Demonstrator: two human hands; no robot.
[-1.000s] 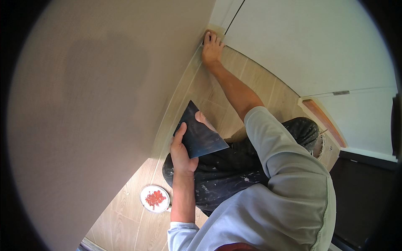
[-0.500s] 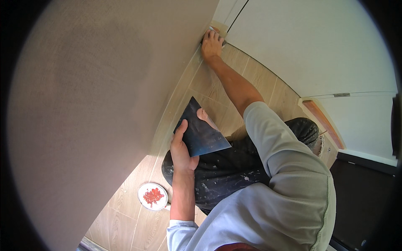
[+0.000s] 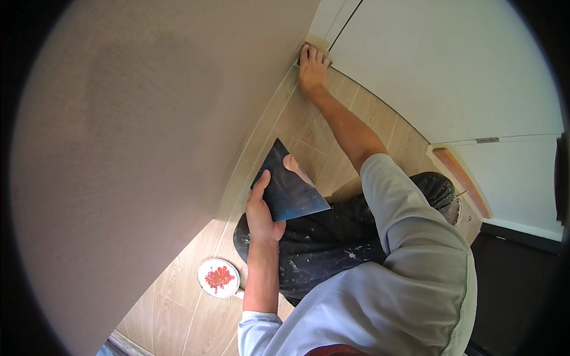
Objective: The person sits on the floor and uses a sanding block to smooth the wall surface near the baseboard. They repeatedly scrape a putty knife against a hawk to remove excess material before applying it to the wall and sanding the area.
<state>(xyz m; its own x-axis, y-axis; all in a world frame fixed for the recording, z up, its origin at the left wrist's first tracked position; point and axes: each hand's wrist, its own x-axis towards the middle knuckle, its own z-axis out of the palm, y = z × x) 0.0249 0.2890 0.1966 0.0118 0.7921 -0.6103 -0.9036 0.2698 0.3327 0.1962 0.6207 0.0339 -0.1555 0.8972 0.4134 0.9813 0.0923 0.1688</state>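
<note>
My left hand point(image 3: 262, 215) grips a dark, flat metal plate point(image 3: 290, 199) by its left edge, thumb laid on top. A smear of pinkish putty point(image 3: 292, 164) clings to the plate's far right edge. At the far corner, where the wall foot meets the white panel, my right hand point(image 3: 313, 69) reaches out with its fingers bent closely over something low down. Only a small dark bit of that thing shows beside the fingers; the rest is hidden beneath them.
A beige wall point(image 3: 136, 148) fills the left side. White panels point(image 3: 451, 65) stand along the far right, with a wooden strip point(image 3: 460, 178) at their foot. A white round container point(image 3: 218, 278) with red-orange matter sits on the wood-look floor point(image 3: 172, 317), left of my knee.
My right hand has shifted slightly rightward at the corner, and a pale tip seen by its fingers is now hidden. The left hand holds the plate much as before; the view has moved slightly.
</note>
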